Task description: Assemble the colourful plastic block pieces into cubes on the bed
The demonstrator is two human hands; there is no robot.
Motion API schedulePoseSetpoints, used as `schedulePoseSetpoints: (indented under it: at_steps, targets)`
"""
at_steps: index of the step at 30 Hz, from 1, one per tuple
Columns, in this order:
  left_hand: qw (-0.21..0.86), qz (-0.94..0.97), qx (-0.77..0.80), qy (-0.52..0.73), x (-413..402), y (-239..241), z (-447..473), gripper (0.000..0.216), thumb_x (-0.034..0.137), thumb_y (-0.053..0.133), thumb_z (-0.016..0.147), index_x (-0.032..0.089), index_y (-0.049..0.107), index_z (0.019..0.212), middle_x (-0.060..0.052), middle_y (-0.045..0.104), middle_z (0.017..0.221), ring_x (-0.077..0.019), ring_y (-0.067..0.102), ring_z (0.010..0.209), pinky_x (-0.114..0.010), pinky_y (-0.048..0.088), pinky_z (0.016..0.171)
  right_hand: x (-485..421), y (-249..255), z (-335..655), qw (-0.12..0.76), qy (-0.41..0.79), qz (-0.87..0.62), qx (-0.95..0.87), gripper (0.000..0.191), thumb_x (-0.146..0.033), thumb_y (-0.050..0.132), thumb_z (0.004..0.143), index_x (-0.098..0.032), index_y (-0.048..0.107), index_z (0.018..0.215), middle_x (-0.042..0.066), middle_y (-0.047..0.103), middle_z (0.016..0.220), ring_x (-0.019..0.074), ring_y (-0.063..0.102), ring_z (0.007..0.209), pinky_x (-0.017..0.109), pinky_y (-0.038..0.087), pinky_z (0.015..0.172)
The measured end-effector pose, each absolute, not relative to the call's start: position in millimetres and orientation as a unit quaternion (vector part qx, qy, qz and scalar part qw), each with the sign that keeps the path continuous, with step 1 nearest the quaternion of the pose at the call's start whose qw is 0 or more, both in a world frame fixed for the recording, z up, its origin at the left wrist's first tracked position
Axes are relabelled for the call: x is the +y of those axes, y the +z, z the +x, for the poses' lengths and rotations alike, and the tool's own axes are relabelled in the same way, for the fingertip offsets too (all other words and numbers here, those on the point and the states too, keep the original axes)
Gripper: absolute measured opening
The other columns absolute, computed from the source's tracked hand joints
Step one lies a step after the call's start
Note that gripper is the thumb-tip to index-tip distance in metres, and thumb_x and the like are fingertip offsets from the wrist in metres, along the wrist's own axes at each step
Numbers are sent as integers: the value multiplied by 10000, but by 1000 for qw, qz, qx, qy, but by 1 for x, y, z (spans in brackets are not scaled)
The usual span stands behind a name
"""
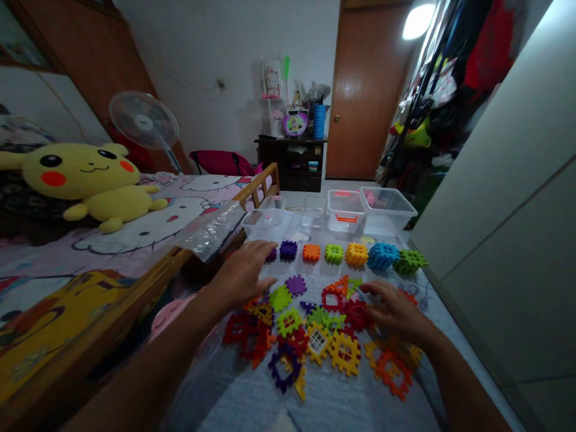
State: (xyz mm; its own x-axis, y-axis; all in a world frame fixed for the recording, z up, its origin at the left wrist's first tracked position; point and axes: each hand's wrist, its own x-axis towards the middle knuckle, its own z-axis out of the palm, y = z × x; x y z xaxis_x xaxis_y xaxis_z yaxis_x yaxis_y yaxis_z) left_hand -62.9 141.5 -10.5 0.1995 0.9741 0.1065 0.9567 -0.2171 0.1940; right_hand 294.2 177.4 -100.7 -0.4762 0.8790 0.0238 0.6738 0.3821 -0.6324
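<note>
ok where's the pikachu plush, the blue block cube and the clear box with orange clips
Pikachu plush (pixel 81 171): head view, point on its head.
Blue block cube (pixel 382 255): head view, point on its upper side.
Clear box with orange clips (pixel 345 207): head view, point on its top.

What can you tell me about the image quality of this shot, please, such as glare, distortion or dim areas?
In the head view, the lamp blooms into white glare; the wide lens bends the wooden bed rail and tilts the door; the left hand and right hand look dim but show no obvious blur.
</note>
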Motion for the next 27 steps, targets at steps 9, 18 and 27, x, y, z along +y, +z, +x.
schedulePoseSetpoints:
  at_steps: [9,18,27]
  targets:
    - [175,788,549,215,94,-81,21,375,202,595,818,243,563,1189,-55,617,1237,-212,529,1181,-382,412,1056,166,-103,280,121,241,-440,-856,443,-195,696,679,-251,653,1116,71,628,1143,272,543,1072,440,436,962]
    - [167,762,573,251,105,-87,35,260,140,498,860,216,613,1080,-50,656,1120,-198,554,1097,-359,431,1013,173,-98,279,187,256,-475,-821,318,-399,411,941,-221,673,908,56,676,903,216,613,865,372,482,813]
    - [141,819,550,84,144,-81,47,323,197,574,795,217,605,1116,-64,647,1170,-217,556,1141,-337,416,1021,174,-108,273,241,314,-512,-762,286,-307,471,855,-212,570,1106,-14,632,707,173,596,631,295,468,601]
